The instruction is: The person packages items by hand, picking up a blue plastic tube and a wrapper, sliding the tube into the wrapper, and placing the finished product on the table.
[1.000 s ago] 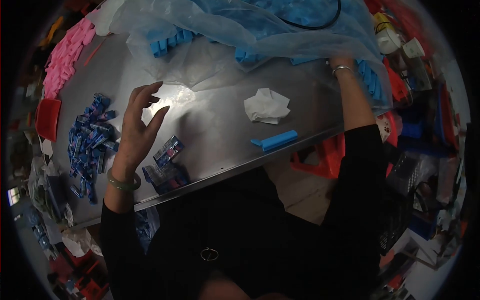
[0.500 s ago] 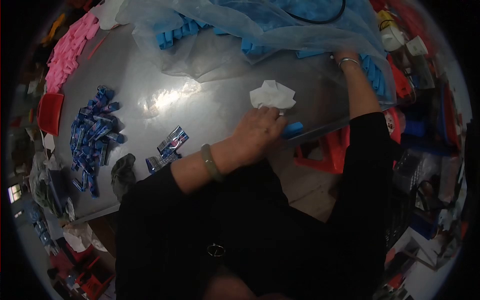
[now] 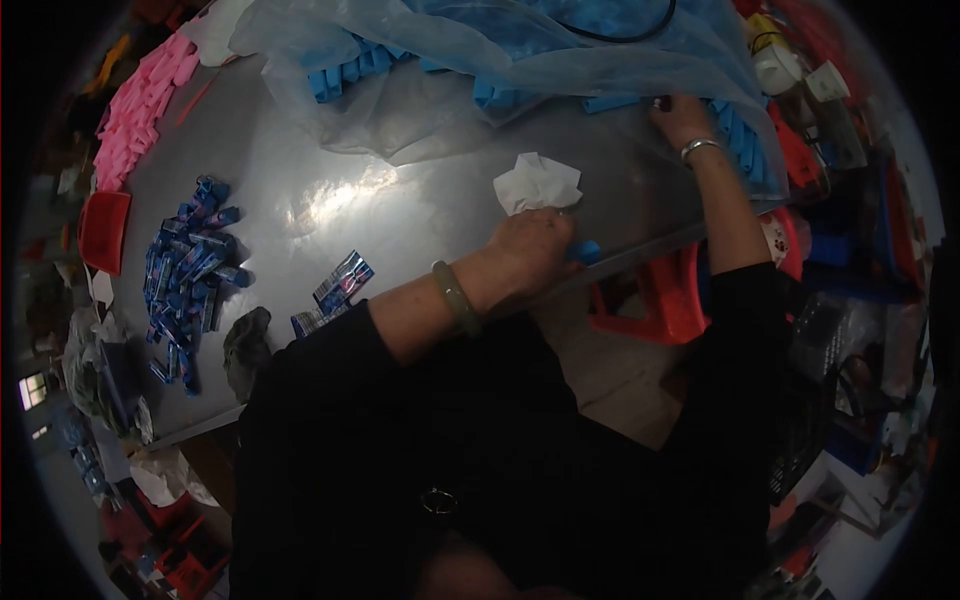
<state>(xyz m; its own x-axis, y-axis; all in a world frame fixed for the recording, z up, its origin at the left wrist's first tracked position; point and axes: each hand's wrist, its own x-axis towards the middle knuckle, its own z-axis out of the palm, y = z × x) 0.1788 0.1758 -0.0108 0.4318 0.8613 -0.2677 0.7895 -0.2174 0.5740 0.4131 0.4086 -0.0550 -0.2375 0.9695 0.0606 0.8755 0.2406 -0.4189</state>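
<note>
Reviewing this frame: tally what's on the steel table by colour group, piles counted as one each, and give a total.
Blue pieces under clear plastic: 1 pile
Pink pieces: 1 pile
Blue packets: 1 pile
Loose packets: 1 cluster
White tissue: 1
Blue piece under left hand: 1
Total: 6

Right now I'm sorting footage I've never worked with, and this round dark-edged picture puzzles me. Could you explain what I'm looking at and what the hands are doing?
There is no machine here. A camera worn on a person's head looks down at their own two bare hands, and its wide lens bends the picture into a circle.

The surface is a shiny metal table. The left hand closes over a blue strip at the near edge, beside a crumpled white tissue. The right hand reaches to the far side, at a clear plastic bag covering more blue pieces; whether it grips anything I cannot tell.

Further left lie a heap of small blue packets, pink pieces and a red tray.
</note>
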